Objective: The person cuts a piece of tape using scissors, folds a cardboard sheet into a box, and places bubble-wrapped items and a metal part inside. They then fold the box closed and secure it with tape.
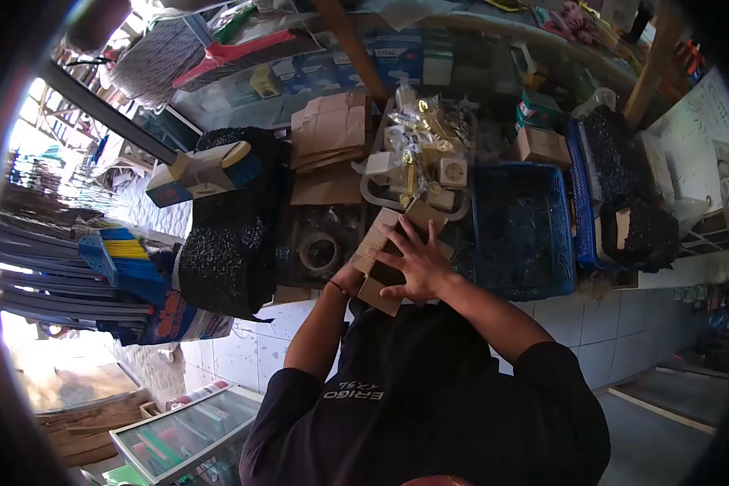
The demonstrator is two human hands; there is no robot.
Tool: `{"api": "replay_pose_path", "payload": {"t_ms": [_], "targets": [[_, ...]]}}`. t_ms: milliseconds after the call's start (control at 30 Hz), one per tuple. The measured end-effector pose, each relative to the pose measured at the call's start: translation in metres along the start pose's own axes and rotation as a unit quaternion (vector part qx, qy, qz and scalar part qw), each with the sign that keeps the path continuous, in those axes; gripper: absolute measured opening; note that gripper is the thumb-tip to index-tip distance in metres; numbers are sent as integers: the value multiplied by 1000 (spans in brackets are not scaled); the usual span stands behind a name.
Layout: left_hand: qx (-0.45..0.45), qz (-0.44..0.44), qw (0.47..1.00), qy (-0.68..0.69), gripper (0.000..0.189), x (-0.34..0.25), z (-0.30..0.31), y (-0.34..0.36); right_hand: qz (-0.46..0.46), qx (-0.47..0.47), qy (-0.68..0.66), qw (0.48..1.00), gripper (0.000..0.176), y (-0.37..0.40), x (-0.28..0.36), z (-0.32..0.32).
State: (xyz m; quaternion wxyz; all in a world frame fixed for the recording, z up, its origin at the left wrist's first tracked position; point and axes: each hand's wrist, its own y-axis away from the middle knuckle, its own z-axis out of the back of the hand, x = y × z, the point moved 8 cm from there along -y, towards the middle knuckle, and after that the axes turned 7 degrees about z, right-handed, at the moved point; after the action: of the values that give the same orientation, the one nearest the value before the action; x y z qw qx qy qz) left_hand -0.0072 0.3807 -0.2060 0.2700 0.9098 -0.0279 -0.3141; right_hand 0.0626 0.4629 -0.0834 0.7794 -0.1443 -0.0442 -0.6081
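In front of the chest, a brown cardboard piece (378, 236) with folded panels lies slanted between both hands. My right hand (417, 261) rests on top of it with the fingers spread. My left hand (350, 278) is at the cardboard's lower left edge, its fingers mostly hidden beneath or behind it. Just beyond the cardboard is a pile of clear plastic packets with gold-coloured parts (417, 146), beside a white socket (453, 172).
A blue basket (571, 235) stands at the right. Left of the hands lies a tape roll (319, 253), with stacked cardboard (330, 130) behind it. Black wrapped bundles (223, 251) stand farther left. Below left is a glass case (190, 429).
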Motion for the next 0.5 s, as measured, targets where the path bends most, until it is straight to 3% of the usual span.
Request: {"api": "replay_pose_path", "payload": {"t_ms": [67,100,133,200,300,400,500], "targets": [[33,-58,996,-57,51,-5,7,-5,4,10,10,1000,78,-8,0,-3],[33,-86,968,-235,57,-7,11,-8,5,16,16,1000,78,-12,0,-5],[30,-112,907,-405,63,-8,16,-10,6,18,19,1000,77,-15,0,-7],[25,-150,824,-546,74,-10,13,-5,7,25,25,999,77,-19,1,-16],[-15,-94,698,-710,69,-5,20,-14,-22,54,13,998,77,-21,-2,-31],[-19,-113,844,-524,65,-6,33,-16,-28,64,13,997,78,-20,1,-42],[-17,-66,632,-772,64,-1,42,-19,-39,71,14,997,79,-23,2,-47]]}}
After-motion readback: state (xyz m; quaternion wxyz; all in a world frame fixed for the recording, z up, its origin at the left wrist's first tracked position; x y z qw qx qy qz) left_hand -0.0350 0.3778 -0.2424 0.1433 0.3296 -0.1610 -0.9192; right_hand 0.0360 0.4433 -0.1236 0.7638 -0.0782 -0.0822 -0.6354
